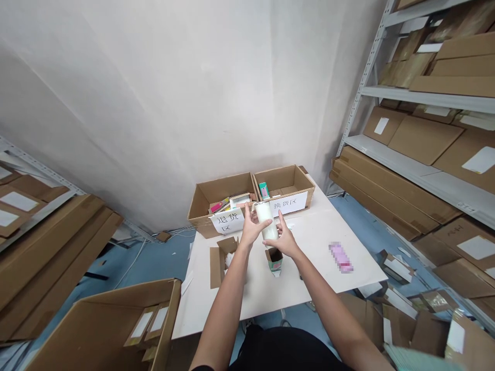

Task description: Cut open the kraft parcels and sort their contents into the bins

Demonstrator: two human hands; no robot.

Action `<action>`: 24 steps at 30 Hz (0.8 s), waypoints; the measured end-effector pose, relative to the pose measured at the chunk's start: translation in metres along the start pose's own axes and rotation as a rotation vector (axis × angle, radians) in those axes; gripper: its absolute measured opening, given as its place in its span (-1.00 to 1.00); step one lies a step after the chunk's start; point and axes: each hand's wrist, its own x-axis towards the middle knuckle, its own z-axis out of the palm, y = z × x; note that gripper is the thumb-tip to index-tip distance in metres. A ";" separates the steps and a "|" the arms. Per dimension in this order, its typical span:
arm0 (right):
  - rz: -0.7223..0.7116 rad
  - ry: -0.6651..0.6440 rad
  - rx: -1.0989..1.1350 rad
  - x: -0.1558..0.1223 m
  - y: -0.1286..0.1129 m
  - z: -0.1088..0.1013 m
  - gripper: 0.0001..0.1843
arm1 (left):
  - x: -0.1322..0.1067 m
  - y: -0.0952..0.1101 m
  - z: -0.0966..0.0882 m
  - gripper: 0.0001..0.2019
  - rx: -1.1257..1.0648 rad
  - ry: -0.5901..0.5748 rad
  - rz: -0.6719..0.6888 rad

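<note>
White cylindrical container [264, 215] stands slightly tilted between both hands, above the table, its top leaning toward 11 o'clock. The left hand [252, 228] is closed around its side from 8 o'clock, thumb laid across the front; the right hand [284, 240] holds its lower part from 4 o'clock, fingers spread and thumb near the base. It looks rigid and smooth, probably light enough for one hand, though the filling cannot be told. A slick wall could slide, so the best hold is likely round the middle, with support near the base; whether it is breakable is unclear.

Taking the container as the clock's centre, a small open box [275, 264] sits just beside it at 5 o'clock, on the white table [309, 281]. An open brown box [215, 268] lies at 7. Labelled cartons stand farther out: the left carton [199, 225] at 10, the right carton [277, 178] at 1. A blurred pink item [341, 257] lies at 4.
</note>
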 end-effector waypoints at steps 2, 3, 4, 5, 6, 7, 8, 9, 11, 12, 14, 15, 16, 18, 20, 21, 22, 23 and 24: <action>-0.017 0.002 -0.009 0.000 0.004 0.001 0.57 | 0.001 -0.001 -0.001 0.42 0.033 0.000 -0.016; -0.026 -0.029 0.017 0.000 0.006 0.001 0.54 | 0.001 -0.002 -0.002 0.43 0.027 -0.026 -0.030; -0.033 -0.060 0.045 0.000 0.008 0.002 0.50 | 0.002 -0.003 -0.003 0.42 0.011 -0.061 -0.043; -0.036 -0.074 0.060 -0.001 0.010 0.002 0.47 | 0.002 -0.004 -0.003 0.41 -0.006 -0.093 -0.053; -0.033 -0.064 0.053 -0.001 0.011 0.002 0.45 | 0.002 -0.004 -0.004 0.38 -0.015 -0.112 -0.057; -0.028 -0.034 0.023 -0.001 0.013 0.001 0.44 | 0.003 -0.005 -0.004 0.35 -0.007 -0.114 -0.056; -0.021 0.003 -0.021 -0.001 0.015 0.001 0.45 | 0.003 -0.004 -0.004 0.30 0.016 -0.100 -0.054; -0.018 0.035 -0.065 -0.001 0.017 0.001 0.47 | 0.004 -0.003 -0.005 0.25 0.047 -0.080 -0.051; -0.024 0.045 -0.108 -0.002 0.020 0.000 0.50 | 0.004 0.000 -0.006 0.15 0.098 -0.061 -0.054; -0.030 0.019 -0.098 -0.002 0.021 0.000 0.49 | 0.004 0.002 -0.008 0.12 0.106 -0.074 -0.061; -0.033 -0.058 -0.048 -0.002 0.023 -0.001 0.44 | 0.003 0.006 -0.013 0.09 0.105 -0.122 -0.070; -0.027 -0.092 -0.023 -0.002 0.024 -0.002 0.41 | 0.002 0.007 -0.016 0.08 0.112 -0.145 -0.067; -0.016 -0.114 -0.005 -0.002 0.025 -0.002 0.39 | 0.002 0.008 -0.020 0.07 0.129 -0.162 -0.062; 0.007 -0.130 0.019 -0.001 0.028 -0.002 0.40 | 0.002 0.009 -0.029 0.01 0.181 -0.199 -0.056; 0.029 -0.135 0.037 -0.001 0.032 -0.001 0.44 | 0.004 0.008 -0.037 -0.06 0.230 -0.244 -0.059; 0.039 -0.140 0.047 -0.001 0.035 0.000 0.46 | 0.006 0.006 -0.041 -0.09 0.245 -0.269 -0.061; 0.049 -0.146 0.055 -0.001 0.039 0.000 0.47 | 0.007 0.004 -0.044 -0.11 0.254 -0.290 -0.062; 0.054 -0.154 0.058 -0.002 0.043 0.000 0.46 | 0.009 0.002 -0.047 -0.12 0.259 -0.304 -0.059; 0.053 -0.161 0.053 -0.002 0.048 -0.001 0.44 | 0.011 -0.002 -0.049 -0.14 0.266 -0.309 -0.054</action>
